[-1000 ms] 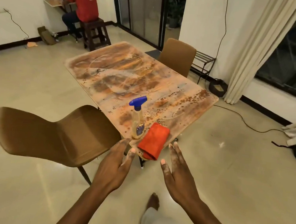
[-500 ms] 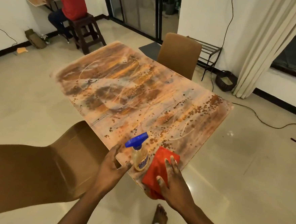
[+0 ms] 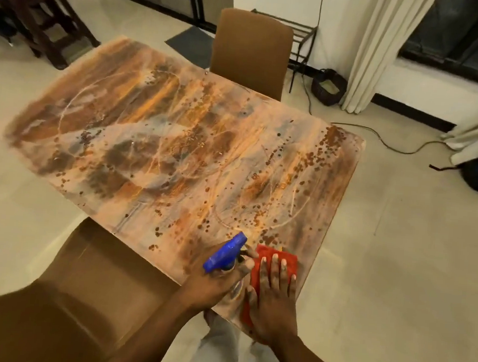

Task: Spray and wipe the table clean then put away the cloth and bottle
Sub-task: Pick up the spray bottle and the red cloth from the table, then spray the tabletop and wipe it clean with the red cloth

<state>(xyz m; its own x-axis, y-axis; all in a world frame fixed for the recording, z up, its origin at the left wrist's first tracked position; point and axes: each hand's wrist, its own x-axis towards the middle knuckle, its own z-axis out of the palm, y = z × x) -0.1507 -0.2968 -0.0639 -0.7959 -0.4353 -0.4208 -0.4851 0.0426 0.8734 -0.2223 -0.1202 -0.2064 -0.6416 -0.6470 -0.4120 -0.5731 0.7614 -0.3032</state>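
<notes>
The table [image 3: 178, 148] has a mottled orange, brown and grey top with dark speckles. At its near right corner stands a spray bottle [image 3: 225, 254] with a blue trigger head; my left hand [image 3: 210, 289] is wrapped around its body. Right beside it lies a red cloth [image 3: 289, 259], and my right hand [image 3: 273, 299] rests flat on top of it, fingers spread and pointing away from me. Most of the cloth is hidden under that hand.
A brown chair [image 3: 63, 295] is at the table's near left side and another brown chair [image 3: 250, 48] at the far side. A dark wooden stool [image 3: 42, 23] is at the far left. Cables [image 3: 377, 134], a small basket [image 3: 328, 86] and curtains [image 3: 382, 49] are at the right.
I have stepped closer to the table. My left hand closed around the spray bottle, and my right hand slid further onto the red cloth.
</notes>
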